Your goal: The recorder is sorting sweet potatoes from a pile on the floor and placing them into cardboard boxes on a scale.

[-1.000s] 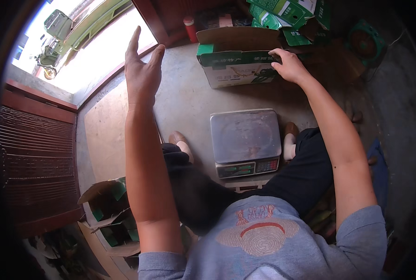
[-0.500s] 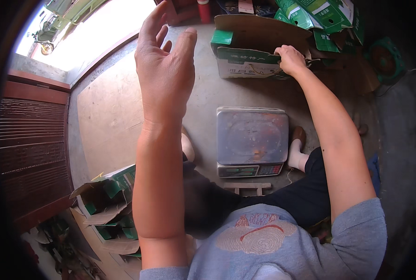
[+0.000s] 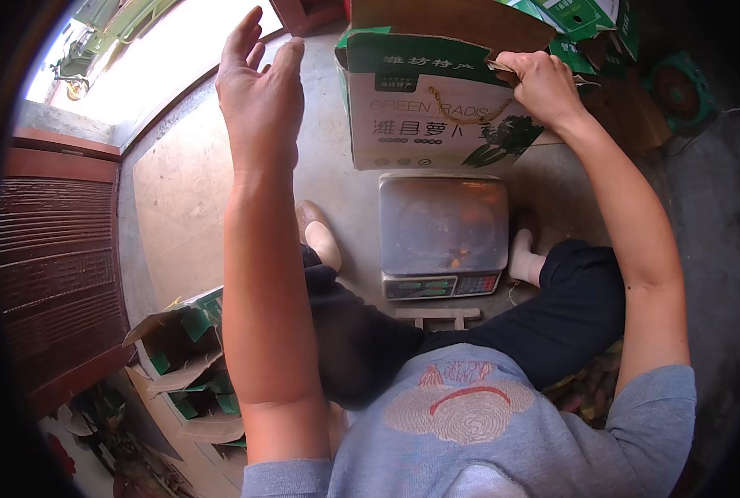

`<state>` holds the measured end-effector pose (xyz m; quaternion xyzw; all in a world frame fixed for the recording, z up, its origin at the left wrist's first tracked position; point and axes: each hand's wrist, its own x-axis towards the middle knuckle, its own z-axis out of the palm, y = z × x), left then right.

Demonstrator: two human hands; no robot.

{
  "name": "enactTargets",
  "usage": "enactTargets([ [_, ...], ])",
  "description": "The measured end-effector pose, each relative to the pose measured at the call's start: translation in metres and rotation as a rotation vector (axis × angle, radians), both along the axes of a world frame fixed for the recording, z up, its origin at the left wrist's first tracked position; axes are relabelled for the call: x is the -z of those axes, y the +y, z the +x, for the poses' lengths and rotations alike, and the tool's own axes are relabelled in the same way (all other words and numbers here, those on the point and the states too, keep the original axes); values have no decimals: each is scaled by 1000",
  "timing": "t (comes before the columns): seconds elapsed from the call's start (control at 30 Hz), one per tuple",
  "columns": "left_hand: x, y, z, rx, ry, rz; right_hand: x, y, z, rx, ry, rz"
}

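Note:
My right hand (image 3: 544, 90) grips the top edge of a green and white cardboard box (image 3: 424, 108) near its right corner. The box's printed front, with a leafy vegetable picture and a twisted cord handle, faces me, and its brown inner flap shows behind. Raised to the left of the box, my left hand (image 3: 262, 100) has its fingers stretched out and holds nothing. Between my feet, just on my side of the box, lies a digital scale (image 3: 444, 224) with a broad flat pan.
Flattened green cartons (image 3: 584, 17) lie at the back right, near a round green machine (image 3: 683, 98). Open cartons (image 3: 189, 353) are stacked at my left. A brown cardboard sheet (image 3: 175, 199) covers floor by the reddish door (image 3: 63, 266). A low wooden frame (image 3: 436, 315) stands before me.
The box has come nearer and tipped up in my right hand, so much more of its printed front shows. My left hand has shifted slightly left, still spread.

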<state>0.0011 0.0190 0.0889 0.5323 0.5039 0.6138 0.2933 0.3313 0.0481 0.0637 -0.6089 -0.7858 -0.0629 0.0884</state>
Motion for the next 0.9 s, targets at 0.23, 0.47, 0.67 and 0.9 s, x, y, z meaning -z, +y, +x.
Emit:
enactTargets([
  [0.23, 43, 2, 4, 153, 80, -293, -7, -118, 9, -299, 101, 202],
  [0.47, 64, -27, 11, 534, 263, -504, 10, -220, 10, -334, 149, 170],
  [0.67, 55, -57, 15, 666, 720, -544, 20, -282, 1, -313, 157, 108],
  [0.9, 45, -68, 22, 743, 896, -643, 24, -295, -2, -264, 199, 76],
])
